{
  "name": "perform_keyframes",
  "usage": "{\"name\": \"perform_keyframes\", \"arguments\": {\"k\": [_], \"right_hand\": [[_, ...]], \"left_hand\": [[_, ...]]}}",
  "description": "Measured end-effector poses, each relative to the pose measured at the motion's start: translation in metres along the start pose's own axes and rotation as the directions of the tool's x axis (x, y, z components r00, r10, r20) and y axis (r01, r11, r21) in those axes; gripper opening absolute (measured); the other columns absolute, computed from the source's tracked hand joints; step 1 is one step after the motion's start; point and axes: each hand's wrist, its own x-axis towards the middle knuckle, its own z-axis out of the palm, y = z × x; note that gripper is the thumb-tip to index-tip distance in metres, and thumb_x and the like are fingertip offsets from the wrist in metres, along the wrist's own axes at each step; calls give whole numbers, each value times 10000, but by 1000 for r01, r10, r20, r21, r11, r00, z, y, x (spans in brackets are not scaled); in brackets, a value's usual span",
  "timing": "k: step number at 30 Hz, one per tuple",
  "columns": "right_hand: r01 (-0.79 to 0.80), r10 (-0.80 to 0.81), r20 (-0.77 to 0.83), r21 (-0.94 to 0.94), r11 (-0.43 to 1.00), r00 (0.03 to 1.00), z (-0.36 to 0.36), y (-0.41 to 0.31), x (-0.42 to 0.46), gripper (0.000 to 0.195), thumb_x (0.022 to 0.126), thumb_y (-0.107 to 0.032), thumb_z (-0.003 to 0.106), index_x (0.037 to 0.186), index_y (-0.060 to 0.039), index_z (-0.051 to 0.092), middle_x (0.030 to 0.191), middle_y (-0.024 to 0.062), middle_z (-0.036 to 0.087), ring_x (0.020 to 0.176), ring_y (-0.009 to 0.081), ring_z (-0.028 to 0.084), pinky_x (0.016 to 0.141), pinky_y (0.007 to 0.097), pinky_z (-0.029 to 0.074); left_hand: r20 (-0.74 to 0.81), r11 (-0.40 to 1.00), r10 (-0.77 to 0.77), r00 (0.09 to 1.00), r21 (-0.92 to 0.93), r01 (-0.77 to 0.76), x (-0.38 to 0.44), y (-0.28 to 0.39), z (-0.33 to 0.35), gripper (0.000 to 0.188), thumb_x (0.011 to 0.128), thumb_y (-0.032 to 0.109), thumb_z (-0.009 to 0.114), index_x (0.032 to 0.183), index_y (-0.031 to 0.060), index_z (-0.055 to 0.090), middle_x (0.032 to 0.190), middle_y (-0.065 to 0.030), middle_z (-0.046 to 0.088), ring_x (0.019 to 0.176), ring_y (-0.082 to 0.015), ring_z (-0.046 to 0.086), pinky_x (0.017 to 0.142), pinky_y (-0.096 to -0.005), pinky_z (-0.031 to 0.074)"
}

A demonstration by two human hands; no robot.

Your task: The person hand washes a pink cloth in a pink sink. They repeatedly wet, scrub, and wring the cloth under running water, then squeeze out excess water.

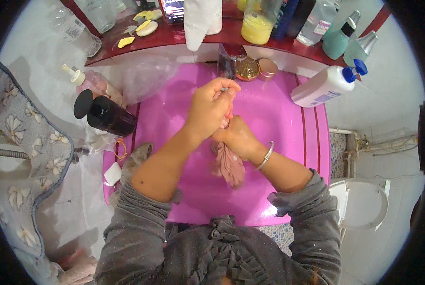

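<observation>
A damp-looking dusty-pink cloth (231, 165) is bunched between my hands above the basin of a bright pink washbasin (273, 107). My left hand (210, 107) is curled around its upper part, farther from me. Just below, my right hand (239, 137) closes around the cloth, and the loose end hangs down towards me. The two hands touch or nearly touch. A silver bangle (266, 155) circles my right wrist. My fingers hide most of the gripped part of the cloth.
A black pump bottle (111, 115) and a pink pump bottle (100, 85) stand on the left rim. On the right is a white bottle with a blue pump (323, 87). Several bottles and a paper roll (202, 21) line the dark red shelf (176, 37) behind the basin.
</observation>
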Motion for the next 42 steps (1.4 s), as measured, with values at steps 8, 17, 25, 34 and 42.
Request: {"name": "perform_keyframes", "arguments": {"k": [8,17,25,34,42], "right_hand": [[3,-198,-390,-446,895,899,-5,56,12,247,661,-163,585,795,41,543,689,168,584,613,267,571,529,353,427],[45,-367,-528,-525,850,765,-19,53,5,319,673,-207,579,878,32,529,698,236,564,645,336,570,561,391,436],[264,-73,-688,177,948,722,-75,-4,6,150,677,-94,572,782,7,535,662,72,526,558,188,531,485,291,435],[376,161,-753,487,788,638,-96,14,30,220,663,-135,590,843,-20,537,721,83,513,639,229,524,576,345,462],[241,-295,-812,-197,951,504,-77,-7,30,375,628,-187,618,912,41,525,751,144,577,661,242,564,594,347,437]], "left_hand": [[-223,827,160,962,563,-7,19,-56,20,113,782,98,483,857,35,539,629,-90,557,511,-182,545,497,-309,426],[-183,589,363,914,805,-73,7,-36,32,197,745,169,528,903,50,521,879,-148,545,809,-296,529,721,-381,417],[517,842,-44,855,480,-247,-146,-33,29,342,688,90,586,1004,25,471,1006,-133,425,899,-238,464,784,-334,387],[462,963,-250,851,30,266,-193,-37,64,357,743,112,573,1079,78,455,882,-128,509,802,-237,506,706,-347,417],[815,943,-60,577,236,-234,-212,5,65,114,681,111,530,728,10,545,715,-192,542,700,-369,517,606,-423,411]]}}
